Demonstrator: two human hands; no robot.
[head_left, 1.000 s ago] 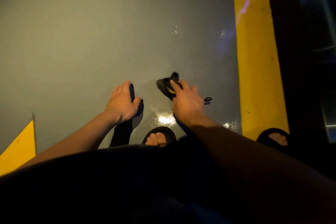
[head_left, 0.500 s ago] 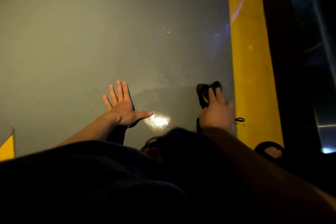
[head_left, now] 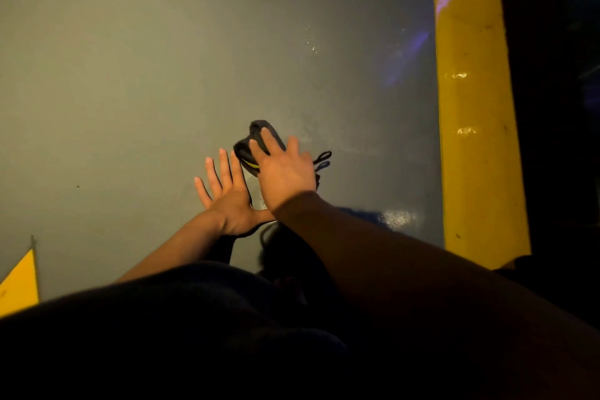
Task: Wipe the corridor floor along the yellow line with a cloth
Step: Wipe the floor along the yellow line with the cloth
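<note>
A dark bunched cloth (head_left: 251,141) with a thin yellow stripe and small black loops lies on the grey corridor floor (head_left: 162,75). My right hand (head_left: 285,172) presses flat on top of it, fingers spread over the fabric. Just left of it, my left hand (head_left: 227,195) rests flat on the floor with fingers apart and nothing in it; its thumb side touches my right wrist. The wide yellow line (head_left: 474,107) runs up the floor well to the right of the cloth.
Beyond the yellow line lies a dark strip (head_left: 552,140) at the right edge. A yellow triangle marking (head_left: 19,286) sits at the lower left. My dark-clothed body and knees fill the bottom of the view. A wet glare spot (head_left: 397,216) shines near the line.
My right hand has slid the cloth leftward, away from the yellow line, until it sits beside my left hand. The view has shifted forward and my feet are now hidden.
</note>
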